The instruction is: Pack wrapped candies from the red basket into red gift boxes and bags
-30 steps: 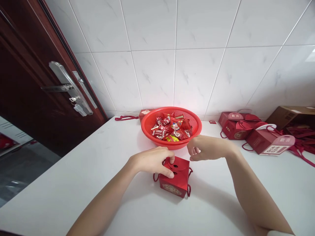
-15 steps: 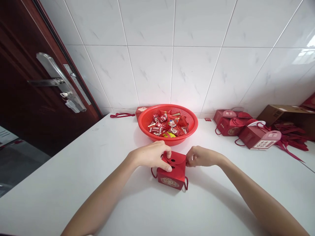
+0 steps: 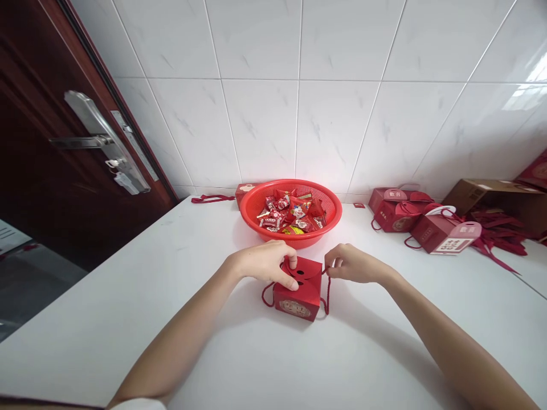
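Note:
A small red gift box (image 3: pixel 299 300) with a round emblem on its front sits on the white table before me. Two dark holes show in its folded top flaps. My left hand (image 3: pixel 269 265) grips the box from its left, thumb and fingers pressing on the top. At the right side, my right hand (image 3: pixel 352 263) pinches the dark red cord handle (image 3: pixel 328 295) and holds part of it raised beside the box. A second cord loop (image 3: pixel 267 296) hangs at the box's left side. The fingertips of my right hand are partly hidden.
Behind the box stands a red plastic basket (image 3: pixel 248 221) of wrapped sweets, near the tiled wall. Several red gift boxes (image 3: pixel 397 216) and a cardboard box (image 3: pixel 470 196) holding red ribbons are at the right. A red ribbon (image 3: pixel 213 198) lies back left, near a door (image 3: pixel 43 171).
My right hand has risen slightly, pulling the right cord up so that it stretches along the box's side. My left hand keeps its hold on the top.

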Demonstrator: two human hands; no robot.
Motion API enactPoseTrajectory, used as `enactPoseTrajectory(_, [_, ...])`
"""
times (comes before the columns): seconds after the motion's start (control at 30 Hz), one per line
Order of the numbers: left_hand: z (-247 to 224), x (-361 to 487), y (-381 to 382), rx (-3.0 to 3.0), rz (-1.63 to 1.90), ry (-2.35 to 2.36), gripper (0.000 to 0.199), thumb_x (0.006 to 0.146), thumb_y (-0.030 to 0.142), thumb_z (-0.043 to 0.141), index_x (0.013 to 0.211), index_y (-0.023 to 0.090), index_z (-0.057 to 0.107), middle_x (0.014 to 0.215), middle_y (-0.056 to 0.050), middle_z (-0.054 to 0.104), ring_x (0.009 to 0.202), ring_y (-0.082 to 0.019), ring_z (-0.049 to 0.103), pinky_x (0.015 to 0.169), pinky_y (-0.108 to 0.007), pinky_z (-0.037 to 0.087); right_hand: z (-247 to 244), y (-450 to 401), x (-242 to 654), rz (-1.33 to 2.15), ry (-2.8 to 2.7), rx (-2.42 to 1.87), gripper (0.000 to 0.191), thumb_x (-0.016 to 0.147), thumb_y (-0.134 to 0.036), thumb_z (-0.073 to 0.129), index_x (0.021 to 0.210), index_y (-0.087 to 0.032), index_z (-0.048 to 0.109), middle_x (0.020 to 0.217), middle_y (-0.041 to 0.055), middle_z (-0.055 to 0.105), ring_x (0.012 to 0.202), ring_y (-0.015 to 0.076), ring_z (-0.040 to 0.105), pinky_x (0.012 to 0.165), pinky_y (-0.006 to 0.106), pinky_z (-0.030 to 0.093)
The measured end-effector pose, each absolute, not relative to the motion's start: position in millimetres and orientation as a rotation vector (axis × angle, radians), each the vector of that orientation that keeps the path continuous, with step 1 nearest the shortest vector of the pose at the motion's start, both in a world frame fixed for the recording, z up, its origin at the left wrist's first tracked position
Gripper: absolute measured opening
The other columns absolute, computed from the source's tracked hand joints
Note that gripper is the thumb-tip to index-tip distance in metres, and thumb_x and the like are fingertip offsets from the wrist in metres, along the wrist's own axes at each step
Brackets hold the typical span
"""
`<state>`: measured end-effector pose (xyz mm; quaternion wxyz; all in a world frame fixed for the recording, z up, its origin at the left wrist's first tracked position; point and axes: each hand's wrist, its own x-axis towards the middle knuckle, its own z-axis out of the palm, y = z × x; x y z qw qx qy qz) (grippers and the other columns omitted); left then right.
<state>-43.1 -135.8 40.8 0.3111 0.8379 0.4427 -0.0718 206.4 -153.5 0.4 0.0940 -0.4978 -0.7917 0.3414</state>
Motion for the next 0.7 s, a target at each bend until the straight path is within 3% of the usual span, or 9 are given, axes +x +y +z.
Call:
enactPoseTrajectory(0.2, [38,-43,-134,2.211,-0.176,1.155,0.048,0.068,0.056,0.075,0.1,0.022,0.065,0.104,-0.003,0.06,0.086,-0.02,0.057,0.064,-0.026,0.041,14,-154,219,1.66,-2.007,-1.162,0.014,0.075,-0.029,0.062,0.068,-0.017,0.064,0.078,0.0052,0.074,0.072,0.0165,0.065,0.074,0.031,0.052])
enactPoseTrajectory(0.33, [39,-40,-135,2.181,-0.19,1.165,0.048,0.068,0.056,0.075,0.099,0.021,0.063,0.093,-0.001,0.058,0.078,-0.019,0.055,0.061,-0.026,0.039,11,-151,222,1.905,-1.818,-1.006,0.021,0.078,-0.035,0.069,0.074,-0.017,0.059,0.073,0.0046,0.073,0.064,0.0145,0.065,0.07,0.03,0.051])
enactPoseTrajectory(0.5, [38,-40,-131,2.188,-0.183,1.115,0.048,0.069,0.057,0.075,0.098,0.022,0.06,0.089,0.0,0.054,0.079,-0.018,0.051,0.062,-0.026,0.039,15,-154,220,1.875,-1.696,-0.91,0.028,0.083,-0.039,0.073,0.081,-0.019,0.054,0.057,-0.0024,0.064,0.052,0.0115,0.058,0.059,0.026,0.046])
enactPoseTrajectory(0.7, [41,-36,-141,2.165,-0.115,1.216,0.048,0.071,0.054,0.075,0.102,0.021,0.06,0.101,-0.004,0.056,0.086,-0.022,0.056,0.062,-0.027,0.04,33,-169,217,1.743,-1.61,-0.846,0.024,0.082,-0.035,0.077,0.084,-0.017,0.061,0.068,-0.0006,0.066,0.06,0.0111,0.059,0.07,0.029,0.049])
